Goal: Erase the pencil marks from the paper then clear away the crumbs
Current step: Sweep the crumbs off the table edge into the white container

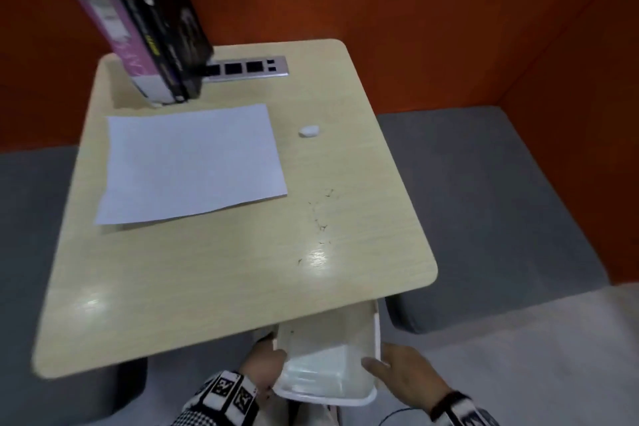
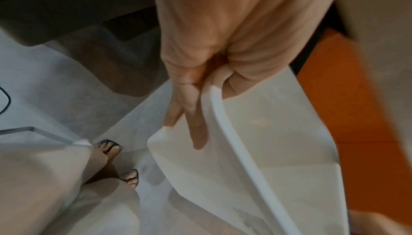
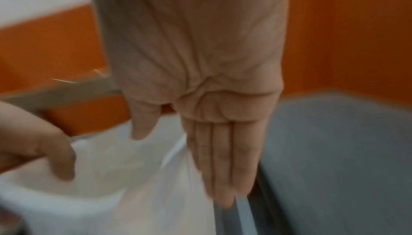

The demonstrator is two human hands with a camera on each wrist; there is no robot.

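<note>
A white sheet of paper point(image 1: 193, 162) lies on the left half of the light wood table point(image 1: 207, 270). To its right sits a small white eraser point(image 1: 308, 131). Dark eraser crumbs point(image 1: 320, 218) trail down the table's right side toward the front edge. Below that edge a white plastic bin point(image 1: 377, 332) is tilted, mouth toward me. My left hand point(image 1: 266, 360) pinches its left rim, thumb inside and fingers point(image 2: 196, 124) on the outer wall point(image 2: 178, 159). My right hand point(image 1: 401, 370) lies flat against the right side, fingers point(image 3: 223, 159) straight on the bin point(image 3: 125, 168).
Several books point(image 1: 152, 31) lean at the table's back left beside a silver socket strip point(image 1: 249, 67). Grey bench seats point(image 1: 484, 201) flank the table, with an orange wall point(image 1: 415, 10) behind. My sandalled feet point(image 2: 111, 150) stand on the pale floor.
</note>
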